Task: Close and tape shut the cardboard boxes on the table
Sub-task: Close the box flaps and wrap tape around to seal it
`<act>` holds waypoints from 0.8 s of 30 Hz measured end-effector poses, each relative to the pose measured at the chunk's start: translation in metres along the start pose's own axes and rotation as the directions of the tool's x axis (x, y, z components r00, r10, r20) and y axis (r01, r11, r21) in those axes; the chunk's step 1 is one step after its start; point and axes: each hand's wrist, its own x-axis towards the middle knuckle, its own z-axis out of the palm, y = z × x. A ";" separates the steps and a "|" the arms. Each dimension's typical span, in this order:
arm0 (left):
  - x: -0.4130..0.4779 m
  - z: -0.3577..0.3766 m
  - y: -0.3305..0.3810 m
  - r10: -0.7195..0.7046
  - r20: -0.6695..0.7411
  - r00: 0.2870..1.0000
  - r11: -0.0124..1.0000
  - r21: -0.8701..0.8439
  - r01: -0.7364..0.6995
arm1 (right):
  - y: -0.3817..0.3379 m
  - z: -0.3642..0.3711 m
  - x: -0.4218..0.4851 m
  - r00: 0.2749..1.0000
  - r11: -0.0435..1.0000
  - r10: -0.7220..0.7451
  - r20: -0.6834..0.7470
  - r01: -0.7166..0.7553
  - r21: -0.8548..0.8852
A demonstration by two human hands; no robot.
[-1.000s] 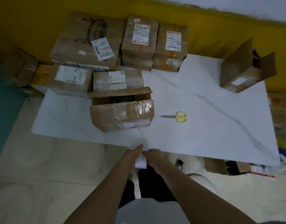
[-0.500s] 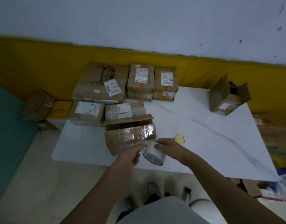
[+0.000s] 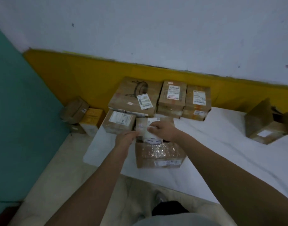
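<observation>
Over box (image 3: pixel 159 156): roll (image 3: pixel 152 138), right hand (image 3: pixel 164 130) fingers gripping it.
Left hand (image 3: pixel 125 139): fingers at roll's edge, grip unclear.

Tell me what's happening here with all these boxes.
A person is holding a roll of tape in both hands just above an open cardboard box at the near edge of the white table. The right hand grips the roll from above; the left hand pinches at its side, perhaps finding the tape's end. The box's top flaps are not yet closed. Labelled boxes are stacked behind it.
</observation>
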 end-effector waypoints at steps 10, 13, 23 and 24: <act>0.039 -0.004 -0.027 -0.285 -0.016 0.958 0.955 -0.096 0.282 | 0.018 0.036 0.050 0.991 0.993 -0.053 0.122 0.065 -0.098; 0.047 -0.008 -0.031 -0.318 -0.038 0.947 0.943 -0.120 0.312 | 0.016 0.044 0.063 0.986 0.981 -0.080 0.147 0.104 -0.163; 0.056 0.005 -0.056 -0.457 -0.130 0.880 0.872 -0.259 0.415 | 0.016 0.049 0.060 0.991 0.991 -0.064 0.121 0.078 -0.112; 0.058 0.006 -0.059 -0.479 -0.133 0.868 0.863 -0.252 0.437 | 0.020 0.050 0.057 0.992 0.995 -0.051 0.118 0.060 -0.074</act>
